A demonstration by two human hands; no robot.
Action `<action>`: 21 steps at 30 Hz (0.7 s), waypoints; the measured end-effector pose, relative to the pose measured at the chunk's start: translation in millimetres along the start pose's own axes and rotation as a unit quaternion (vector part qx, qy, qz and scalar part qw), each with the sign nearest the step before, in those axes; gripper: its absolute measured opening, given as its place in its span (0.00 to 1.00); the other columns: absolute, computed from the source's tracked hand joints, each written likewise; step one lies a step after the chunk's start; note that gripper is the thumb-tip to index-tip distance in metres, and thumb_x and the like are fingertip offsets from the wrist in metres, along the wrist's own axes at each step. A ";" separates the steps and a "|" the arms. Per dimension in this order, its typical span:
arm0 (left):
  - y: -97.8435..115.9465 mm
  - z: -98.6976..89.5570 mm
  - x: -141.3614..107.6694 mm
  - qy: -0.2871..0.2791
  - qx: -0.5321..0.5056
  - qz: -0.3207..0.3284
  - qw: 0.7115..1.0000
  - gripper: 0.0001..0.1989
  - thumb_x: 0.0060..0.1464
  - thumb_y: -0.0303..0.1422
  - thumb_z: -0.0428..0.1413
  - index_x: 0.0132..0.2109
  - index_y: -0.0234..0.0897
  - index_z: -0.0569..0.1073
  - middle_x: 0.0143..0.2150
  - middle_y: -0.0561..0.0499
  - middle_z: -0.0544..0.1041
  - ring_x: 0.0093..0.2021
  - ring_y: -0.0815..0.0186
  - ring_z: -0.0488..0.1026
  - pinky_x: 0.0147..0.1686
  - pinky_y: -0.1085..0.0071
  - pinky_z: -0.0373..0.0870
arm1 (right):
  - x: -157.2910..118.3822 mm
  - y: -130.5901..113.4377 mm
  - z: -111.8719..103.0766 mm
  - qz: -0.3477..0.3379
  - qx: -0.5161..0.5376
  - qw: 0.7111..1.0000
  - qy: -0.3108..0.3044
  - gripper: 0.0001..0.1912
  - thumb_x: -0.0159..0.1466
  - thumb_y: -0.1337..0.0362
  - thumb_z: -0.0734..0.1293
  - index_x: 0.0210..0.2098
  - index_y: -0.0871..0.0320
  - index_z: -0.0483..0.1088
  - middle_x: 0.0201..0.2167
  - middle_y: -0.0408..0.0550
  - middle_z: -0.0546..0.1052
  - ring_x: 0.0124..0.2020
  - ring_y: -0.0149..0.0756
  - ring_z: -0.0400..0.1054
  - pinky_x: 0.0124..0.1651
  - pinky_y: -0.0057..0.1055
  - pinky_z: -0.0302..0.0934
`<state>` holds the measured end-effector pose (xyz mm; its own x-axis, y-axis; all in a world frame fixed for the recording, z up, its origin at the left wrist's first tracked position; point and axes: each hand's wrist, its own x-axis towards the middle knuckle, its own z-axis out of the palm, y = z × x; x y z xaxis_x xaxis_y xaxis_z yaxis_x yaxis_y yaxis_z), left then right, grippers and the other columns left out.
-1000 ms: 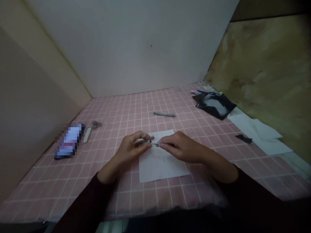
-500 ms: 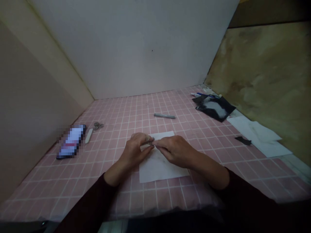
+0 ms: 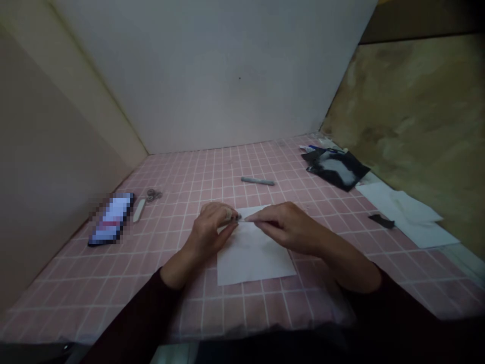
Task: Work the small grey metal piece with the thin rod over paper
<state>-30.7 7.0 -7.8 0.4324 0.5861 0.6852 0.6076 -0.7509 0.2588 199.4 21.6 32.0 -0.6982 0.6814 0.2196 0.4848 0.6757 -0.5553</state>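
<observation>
My left hand [image 3: 210, 230] pinches a small dark-grey object [image 3: 235, 217] at its fingertips, and the object is too small to identify. A thin pale strip [image 3: 242, 219] runs from it to my right hand [image 3: 286, 227], whose thumb and forefinger are pinched on the strip. Both hands hover over the top edge of a white paper sheet [image 3: 253, 258], which lies flat on the pink grid mat [image 3: 227, 172]. The fingers hide part of the small object.
Left of the sheet lie a pixelated phone [image 3: 111, 220], small scissors [image 3: 153, 195] and a white stick [image 3: 139, 210]. A grey stick [image 3: 257, 181] lies beyond the sheet. At right are a black bag [image 3: 335, 169], white papers [image 3: 405, 215] and a black scrap [image 3: 381, 220]. Walls rise on three sides.
My right hand has drawn rightward, away from my left, leaving the thin strip visible between the fingertips. My left hand stays nearly in place.
</observation>
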 end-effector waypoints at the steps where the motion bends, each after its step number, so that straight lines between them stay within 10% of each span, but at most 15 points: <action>1: 0.5 0.2 0.0 -0.005 -0.001 0.003 1.000 0.08 0.58 0.24 0.60 0.43 0.39 0.71 0.39 0.47 0.80 0.43 0.59 0.78 0.45 0.60 0.72 | -0.1 -0.1 0.3 -0.002 -0.006 1.000 0.002 0.16 0.67 0.69 0.62 0.45 0.55 0.81 0.34 0.48 0.83 0.34 0.33 0.74 0.38 0.28 0.61; 21: 4.3 1.7 -0.7 0.005 0.011 0.010 1.000 0.07 0.59 0.26 0.60 0.44 0.38 0.72 0.40 0.46 0.80 0.44 0.59 0.78 0.47 0.60 0.73 | -2.2 0.2 0.9 -0.014 0.037 0.999 0.023 0.15 0.67 0.68 0.62 0.42 0.57 0.81 0.33 0.48 0.82 0.33 0.32 0.73 0.38 0.29 0.60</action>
<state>-27.2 3.9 -8.4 0.4384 0.5683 0.6963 0.6135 -0.7554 0.2303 200.6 20.0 30.7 -0.6847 0.6761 0.2720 0.4238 0.6730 -0.6061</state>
